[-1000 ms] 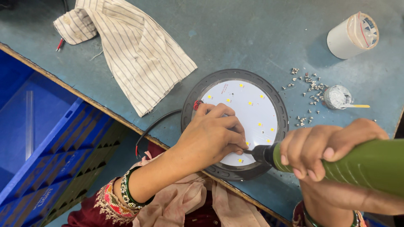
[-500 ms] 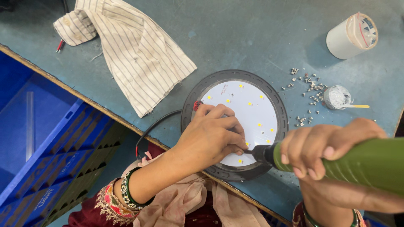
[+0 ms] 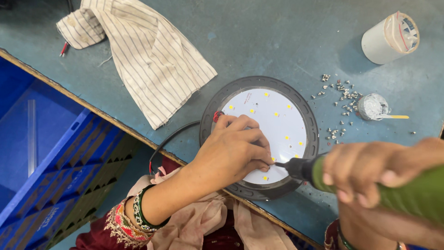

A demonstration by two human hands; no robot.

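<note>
While the left hand (image 3: 231, 150) keeps its fingers pinched together at the driver tip on the round white LED panel (image 3: 273, 125), the right hand (image 3: 370, 171) stays clamped around the green electric screwdriver (image 3: 397, 187), barely shifted; the panel lies on the worktop (image 3: 277, 41) by loose screws (image 3: 340, 92).

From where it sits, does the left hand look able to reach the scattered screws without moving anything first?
Probably yes. The left hand rests on the round light panel; the loose screws lie past its far rim on open bench, though the green driver held by the right hand is close by.
</note>
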